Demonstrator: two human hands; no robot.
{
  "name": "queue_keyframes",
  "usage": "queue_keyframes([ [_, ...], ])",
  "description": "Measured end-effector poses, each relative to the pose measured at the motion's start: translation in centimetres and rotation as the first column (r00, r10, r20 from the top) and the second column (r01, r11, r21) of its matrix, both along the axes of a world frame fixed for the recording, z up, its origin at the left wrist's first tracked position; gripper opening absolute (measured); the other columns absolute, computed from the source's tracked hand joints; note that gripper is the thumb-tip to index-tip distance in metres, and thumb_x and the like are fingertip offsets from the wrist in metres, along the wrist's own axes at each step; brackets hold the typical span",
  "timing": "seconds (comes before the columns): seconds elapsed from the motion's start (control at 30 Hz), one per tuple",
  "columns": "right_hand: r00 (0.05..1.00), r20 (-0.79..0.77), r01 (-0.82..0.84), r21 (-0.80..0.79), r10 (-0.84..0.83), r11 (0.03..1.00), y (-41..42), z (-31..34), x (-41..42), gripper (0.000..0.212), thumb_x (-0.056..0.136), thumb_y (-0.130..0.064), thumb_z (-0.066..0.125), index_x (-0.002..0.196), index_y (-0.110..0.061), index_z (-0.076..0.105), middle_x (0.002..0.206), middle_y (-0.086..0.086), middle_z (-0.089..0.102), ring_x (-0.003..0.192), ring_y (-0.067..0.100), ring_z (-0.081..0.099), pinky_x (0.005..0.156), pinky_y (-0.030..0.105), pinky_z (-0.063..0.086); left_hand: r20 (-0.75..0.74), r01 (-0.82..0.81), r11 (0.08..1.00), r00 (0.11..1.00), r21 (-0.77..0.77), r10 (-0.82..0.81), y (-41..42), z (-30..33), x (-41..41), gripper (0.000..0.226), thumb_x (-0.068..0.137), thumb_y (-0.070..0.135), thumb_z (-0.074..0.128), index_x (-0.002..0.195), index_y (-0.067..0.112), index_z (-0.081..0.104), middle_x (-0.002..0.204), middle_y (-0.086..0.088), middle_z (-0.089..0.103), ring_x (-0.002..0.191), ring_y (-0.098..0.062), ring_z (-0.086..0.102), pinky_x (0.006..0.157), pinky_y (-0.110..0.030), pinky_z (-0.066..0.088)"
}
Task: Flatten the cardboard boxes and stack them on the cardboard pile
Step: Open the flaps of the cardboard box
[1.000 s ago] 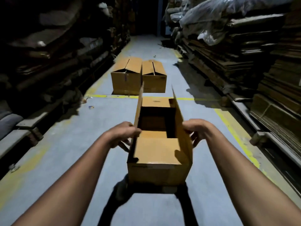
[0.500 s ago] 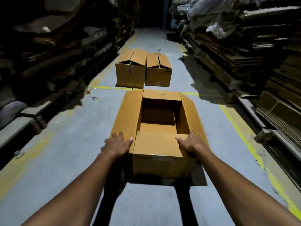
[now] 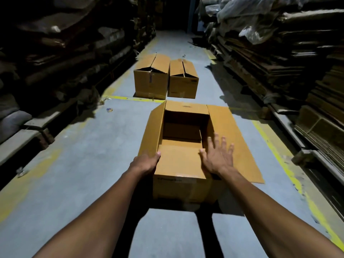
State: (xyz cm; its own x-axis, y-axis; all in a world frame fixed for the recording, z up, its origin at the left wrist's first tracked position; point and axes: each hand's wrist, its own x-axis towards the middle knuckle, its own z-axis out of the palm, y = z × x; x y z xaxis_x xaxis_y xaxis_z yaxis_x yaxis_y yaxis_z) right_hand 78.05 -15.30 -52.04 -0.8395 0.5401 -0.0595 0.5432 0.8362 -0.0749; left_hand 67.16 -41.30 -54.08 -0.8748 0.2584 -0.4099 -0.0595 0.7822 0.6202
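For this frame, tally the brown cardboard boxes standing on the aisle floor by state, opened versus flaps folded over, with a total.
Opened brown cardboard box under the hands: 1
Brown cardboard boxes with flaps folded over, beyond the yellow floor line: 2, the larger left box and the smaller right box
Total: 3

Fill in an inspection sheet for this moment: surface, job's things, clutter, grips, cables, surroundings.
Surface: grey concrete floor with yellow lines.
Job's things: open box near, flaps spread, not flattened; two boxes beyond, side by side, upright.
Clutter: small scrap on the floor.
Grips: left hand grips the box's left edge; right hand open, fingers spread over the right flap.
Cables: nothing seen.
Surroundings: cardboard stacks on both sides, dim aisle.
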Motion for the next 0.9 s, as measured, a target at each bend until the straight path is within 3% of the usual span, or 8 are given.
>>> queue_keyframes([
  [0.1, 0.992, 0.041, -0.116, -0.121, 0.121, 0.986, -2.0, 1.7, -1.4, 0.077, 0.105, -0.065, 0.007, 0.144, -0.022, 0.057, 0.15, 0.011, 0.055, 0.146, 0.032, 0.043, 0.122, 0.066, -0.002, -0.103, 0.033, 0.999, 0.994, 0.025, -0.03, 0.3, 0.7, -0.5, 0.084, 0.099, 0.078, 0.025, 0.16, 0.021, 0.033, 0.162, -0.013, 0.041, 0.145, -0.041, 0.041, 0.116, -0.056, 0.039],
  [0.23, 0.982, -0.187, -0.022, -0.023, 0.017, 0.999, -2.8, 6.4, -2.3, 0.066, 0.108, -0.058, 0.018, 0.1, -0.014, 0.068, 0.111, 0.014, 0.072, 0.101, 0.033, 0.067, 0.099, 0.049, 0.049, -0.245, -0.042, 0.988, 0.966, 0.151, 0.079, 1.6, 2.8, -0.1, 0.066, 0.108, 0.062, 0.021, 0.149, 0.02, 0.052, 0.15, -0.012, 0.055, 0.137, -0.038, 0.05, 0.11, -0.048, 0.043],
  [0.33, 0.969, 0.2, -0.078, -0.305, 0.144, 0.949, -1.9, 12.3, -2.4, 0.042, 0.106, -0.046, 0.05, 0.118, -0.011, 0.07, 0.118, 0.005, 0.068, 0.11, 0.026, 0.065, 0.094, 0.042, 0.052, -0.133, -0.105, 0.951, 0.98, 0.291, 0.149, 1.8, 4.5, -1.2, 0.068, 0.109, 0.061, 0.024, 0.128, 0.018, 0.071, 0.138, -0.011, 0.064, 0.123, -0.033, 0.059, 0.1, -0.04, 0.044],
  [0.43, 0.803, 0.449, 0.004, -0.662, 0.393, 0.749, -2.4, 14.6, -1.5, 0.03, 0.097, -0.026, 0.073, 0.126, -0.018, 0.071, 0.116, 0.005, 0.074, 0.095, 0.022, 0.07, 0.091, 0.043, 0.059, 0.003, 0.129, 0.904, 0.99, 0.408, -0.142, 0.9, 5.6, -1.6, 0.043, 0.104, 0.059, 0.05, 0.124, 0.029, 0.074, 0.145, -0.004, 0.06, 0.123, -0.022, 0.053, 0.103, -0.039, 0.042],
  [0.53, 0.651, 0.603, -0.056, -0.567, 0.461, 0.822, -4.5, 10.4, -1.6, 0.086, 0.075, -0.046, 0.091, 0.15, -0.036, 0.05, 0.15, -0.002, 0.054, 0.13, 0.026, 0.058, 0.11, 0.051, 0.05, 0.024, 0.485, 0.85, 0.866, 0.206, -0.5, 0.7, 4.9, -1.5, 0.055, 0.089, 0.059, 0.073, 0.139, 0.038, 0.065, 0.162, 0.0, 0.041, 0.152, -0.028, 0.03, 0.121, -0.051, 0.027],
  [0.63, 0.59, 0.651, -0.15, -0.494, 0.478, 0.857, -6.2, 4.6, -1.7, 0.095, 0.071, -0.061, 0.088, 0.153, -0.037, 0.046, 0.156, -0.008, 0.046, 0.143, 0.028, 0.046, 0.114, 0.05, 0.045, 0.085, 0.723, 0.667, 0.687, -0.18, -0.722, 1.0, 3.1, -0.8, 0.075, 0.067, 0.092, 0.066, 0.131, 0.053, 0.066, 0.171, 0.006, 0.023, 0.159, -0.032, -0.013, 0.119, -0.069, -0.016],
  [0.8, 0.598, 0.611, -0.26, -0.465, 0.519, 0.846, -6.7, 1.9, -0.7, 0.046, 0.092, -0.05, 0.072, 0.133, -0.032, 0.061, 0.119, -0.007, 0.064, 0.11, 0.024, 0.063, 0.096, 0.046, 0.058, 0.072, 0.715, 0.538, 0.628, -0.446, -0.775, 1.2, 0.9, 0.8, 0.075, 0.077, 0.074, 0.073, 0.141, 0.038, 0.062, 0.173, -0.005, 0.019, 0.146, -0.038, -0.043, 0.103, -0.072, -0.033],
  [0.9, 0.602, 0.578, -0.46, -0.314, 0.551, 0.831, -7.2, 1.7, -0.3, 0.014, 0.099, -0.031, 0.062, 0.111, -0.033, 0.055, 0.098, -0.009, 0.056, 0.092, 0.02, 0.061, 0.084, 0.038, 0.055, -0.043, 0.663, 0.547, 0.616, -0.511, -0.787, 1.6, 1.2, 1.9, 0.045, 0.093, 0.05, 0.07, 0.134, 0.032, 0.066, 0.16, -0.013, 0.043, 0.158, -0.042, -0.009, 0.111, -0.072, -0.024],
])
